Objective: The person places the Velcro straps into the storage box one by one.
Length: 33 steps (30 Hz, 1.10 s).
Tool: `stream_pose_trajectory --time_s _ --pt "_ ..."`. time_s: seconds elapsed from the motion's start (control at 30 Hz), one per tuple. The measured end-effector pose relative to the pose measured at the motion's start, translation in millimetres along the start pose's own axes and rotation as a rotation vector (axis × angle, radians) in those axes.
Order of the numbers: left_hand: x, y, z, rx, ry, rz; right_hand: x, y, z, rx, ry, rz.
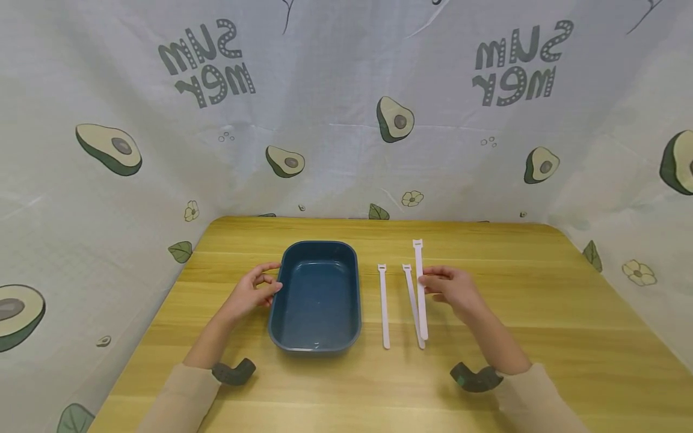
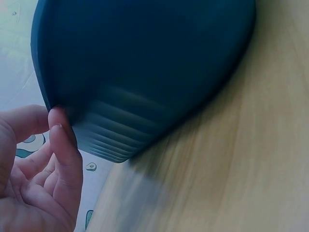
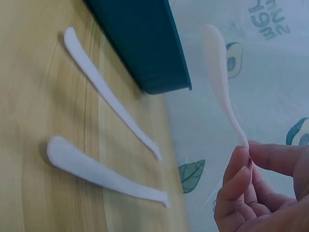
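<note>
Right hand [image 1: 453,288] pinches a white strap [image 1: 423,316], left hand [image 1: 253,291] grips the tray [image 1: 319,304]

The only writing that can be read is on the cloth [image 1: 335,66] behind the bench [image 1: 514,282]: "SUM" over "MER", printed in grey dotted capitals and small letters, mirrored, and appearing twice among avocados, leaves and flowers. The strap is plain white, long, flat and narrow, with a slotted head at one end and a rounded tip at the other. It is clear of the bench, right of the tray, between thumb and fingers of the right hand. A second strap [image 1: 384,307] and a third strap [image 1: 411,294] lie on the bench beside the tray. The tray is dark blue, deep and round-cornered; the left hand pinches its left rim.
</note>
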<state>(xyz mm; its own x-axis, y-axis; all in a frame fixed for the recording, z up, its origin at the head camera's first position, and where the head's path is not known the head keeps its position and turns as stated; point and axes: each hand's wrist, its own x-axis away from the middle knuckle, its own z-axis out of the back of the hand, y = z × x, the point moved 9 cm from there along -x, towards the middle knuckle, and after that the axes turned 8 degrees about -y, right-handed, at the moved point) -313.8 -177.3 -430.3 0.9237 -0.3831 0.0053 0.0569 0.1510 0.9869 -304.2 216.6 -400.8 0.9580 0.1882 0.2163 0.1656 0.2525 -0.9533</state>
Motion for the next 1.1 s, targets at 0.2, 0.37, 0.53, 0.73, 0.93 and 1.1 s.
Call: stream_pose_trajectory --time_s 0.2,0.37,0.53,0.73,0.93,1.1 --pt "-0.1 1.3 0.4 -0.001 0.004 -0.003 0 -12 -18 -0.091 -0.031 0.017" --pt "-1.2 0.6 0.8 -0.007 0.005 -0.009 -2 -18 -33 -0.122 -0.059 0.032" --pt "-1.8 0.4 0.6 -0.013 0.002 -0.01 -5 -22 -48 -0.145 -0.071 0.044" --pt "-2.2 0.8 0.9 -0.006 0.001 -0.009 -10 -25 -64 -0.158 -0.076 0.054" --pt "-2.7 1.2 0.6 0.0 0.0 -0.008 -17 -26 -83 -0.197 -0.09 0.052" --pt "-1.8 2.3 1.0 0.0 -0.004 -0.011 -24 -29 -100 -0.219 -0.103 0.049"
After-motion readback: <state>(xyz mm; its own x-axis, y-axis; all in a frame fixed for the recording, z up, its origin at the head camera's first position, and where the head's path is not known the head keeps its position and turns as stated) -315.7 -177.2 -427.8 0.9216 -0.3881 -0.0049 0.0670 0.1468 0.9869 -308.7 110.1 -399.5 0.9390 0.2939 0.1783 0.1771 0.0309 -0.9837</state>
